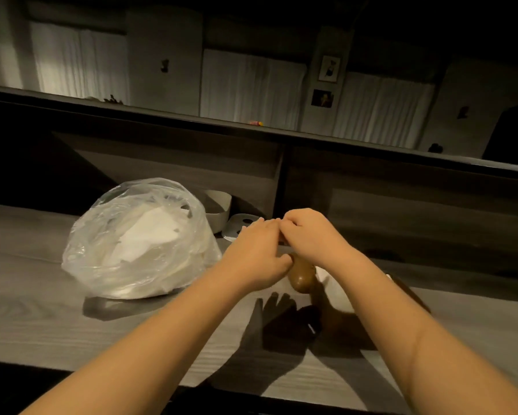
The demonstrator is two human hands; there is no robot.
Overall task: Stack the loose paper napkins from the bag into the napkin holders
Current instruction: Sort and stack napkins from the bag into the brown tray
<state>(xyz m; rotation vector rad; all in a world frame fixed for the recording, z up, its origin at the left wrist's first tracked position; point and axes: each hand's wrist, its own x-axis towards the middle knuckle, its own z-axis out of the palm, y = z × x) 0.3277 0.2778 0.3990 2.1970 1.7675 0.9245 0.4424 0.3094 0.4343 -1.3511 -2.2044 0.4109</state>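
On grey wood-grain counter [57, 330], dim room.

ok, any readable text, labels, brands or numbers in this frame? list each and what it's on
None readable.
Clear plastic bag of white paper napkins: no print visible.
Two small framed pictures on the far wall: too small and dim to show any lettering.
Small pink and yellow object on the dark ledge: too small to read.
Brown rounded wooden napkin holder under the hands: no marking visible.

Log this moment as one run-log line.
bag: on table, full | left hand, right hand: together over brown holder | grip: unclear
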